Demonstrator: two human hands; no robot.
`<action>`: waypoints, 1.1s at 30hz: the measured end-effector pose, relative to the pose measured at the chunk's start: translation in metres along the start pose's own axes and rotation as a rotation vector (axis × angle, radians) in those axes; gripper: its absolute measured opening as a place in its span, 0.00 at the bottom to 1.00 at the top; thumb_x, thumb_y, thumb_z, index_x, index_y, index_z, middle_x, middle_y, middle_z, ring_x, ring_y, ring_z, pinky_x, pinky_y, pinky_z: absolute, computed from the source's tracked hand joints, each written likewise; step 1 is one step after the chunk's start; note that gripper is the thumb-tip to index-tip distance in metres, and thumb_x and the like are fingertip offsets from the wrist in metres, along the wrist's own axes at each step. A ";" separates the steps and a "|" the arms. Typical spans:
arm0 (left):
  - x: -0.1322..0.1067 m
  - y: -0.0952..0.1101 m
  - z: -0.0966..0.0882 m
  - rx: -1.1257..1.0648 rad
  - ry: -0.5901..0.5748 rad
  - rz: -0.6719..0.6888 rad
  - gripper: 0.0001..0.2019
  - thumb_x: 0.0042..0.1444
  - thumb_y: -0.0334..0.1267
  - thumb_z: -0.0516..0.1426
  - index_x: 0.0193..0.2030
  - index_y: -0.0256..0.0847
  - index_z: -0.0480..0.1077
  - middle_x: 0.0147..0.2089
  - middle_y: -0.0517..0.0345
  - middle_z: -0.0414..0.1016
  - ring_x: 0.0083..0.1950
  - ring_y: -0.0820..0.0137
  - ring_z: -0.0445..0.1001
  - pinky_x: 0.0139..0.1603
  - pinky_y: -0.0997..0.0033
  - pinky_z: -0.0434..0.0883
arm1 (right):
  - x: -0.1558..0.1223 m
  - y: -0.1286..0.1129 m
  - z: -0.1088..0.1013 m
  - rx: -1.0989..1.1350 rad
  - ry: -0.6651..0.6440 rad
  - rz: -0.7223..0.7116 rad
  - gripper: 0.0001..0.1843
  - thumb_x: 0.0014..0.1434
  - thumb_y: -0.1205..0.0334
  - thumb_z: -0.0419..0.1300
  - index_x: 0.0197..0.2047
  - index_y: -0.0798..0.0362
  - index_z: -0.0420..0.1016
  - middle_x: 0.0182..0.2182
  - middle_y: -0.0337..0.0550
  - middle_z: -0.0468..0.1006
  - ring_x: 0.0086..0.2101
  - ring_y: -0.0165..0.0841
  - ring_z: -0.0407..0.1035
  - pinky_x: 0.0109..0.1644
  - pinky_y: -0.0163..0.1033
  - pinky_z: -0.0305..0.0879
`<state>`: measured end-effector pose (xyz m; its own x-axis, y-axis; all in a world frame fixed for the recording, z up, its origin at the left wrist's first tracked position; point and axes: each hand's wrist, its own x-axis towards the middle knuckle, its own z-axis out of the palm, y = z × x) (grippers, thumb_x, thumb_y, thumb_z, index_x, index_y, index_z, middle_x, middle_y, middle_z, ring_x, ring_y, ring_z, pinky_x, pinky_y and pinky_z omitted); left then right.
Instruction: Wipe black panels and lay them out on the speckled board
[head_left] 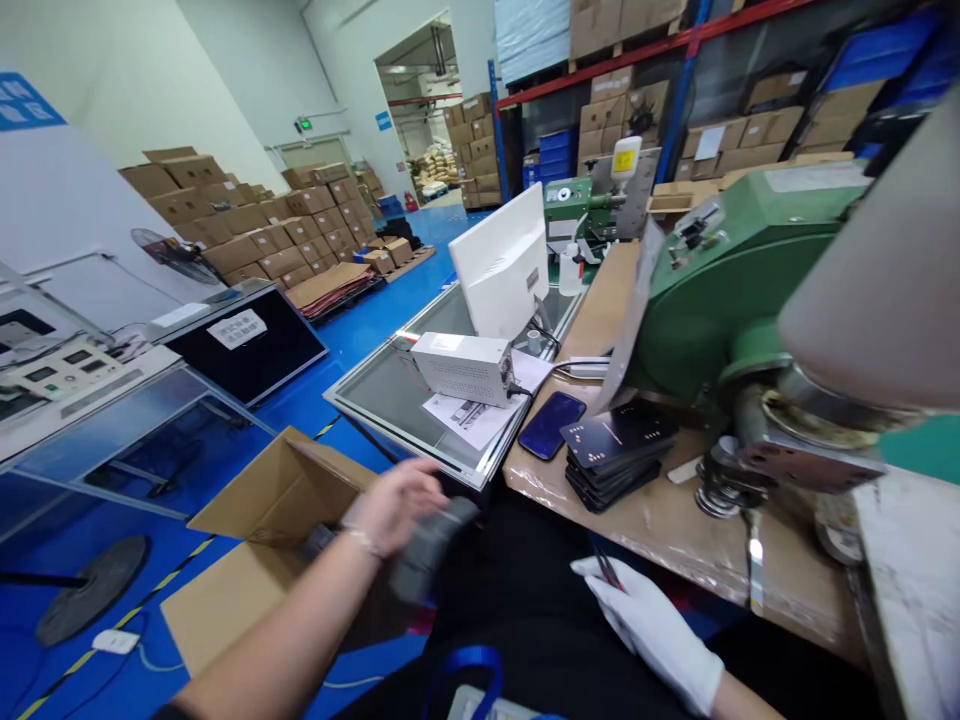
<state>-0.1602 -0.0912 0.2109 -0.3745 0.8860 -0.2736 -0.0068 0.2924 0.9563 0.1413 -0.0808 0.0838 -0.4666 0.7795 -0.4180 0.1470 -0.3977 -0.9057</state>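
Observation:
Bare and smeared by motion, my left hand (401, 505) is above the right side of an open cardboard box (259, 490). Its fingers curl at a dark grey piece (431, 550), blurred along with the hand, whose kind I cannot make out. My right hand (649, 620), in a white glove, is closed over my lap around a small tool like tweezers (607, 570) with dark tips and a bit of red. Beyond it, on the bench edge, a stack of flat black plates (619, 440) with copper-coloured marks lies beside a dark blue phone (553, 425).
A green press machine (742, 270) stands at the right of the brown-covered bench (705, 535). Left of it, a glass-topped table (375, 385) carries a white monitor (502, 265) and a perforated metal box (461, 365). A round black stand base (94, 590) is on the floor.

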 end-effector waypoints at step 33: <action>0.056 -0.056 0.122 0.578 -1.236 0.262 0.41 0.27 0.44 0.68 0.53 0.44 0.62 0.45 0.53 0.72 0.44 0.58 0.70 0.49 0.58 0.67 | -0.007 0.003 -0.049 0.316 0.267 -0.019 0.28 0.45 0.46 0.58 0.43 0.59 0.69 0.08 0.25 0.55 0.10 0.22 0.46 0.15 0.31 0.37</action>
<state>-0.0676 -0.0135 0.1293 0.7508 0.5894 -0.2982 0.4294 -0.0923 0.8984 0.1876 -0.0636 0.0808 -0.2174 0.8700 -0.4425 -0.1541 -0.4782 -0.8646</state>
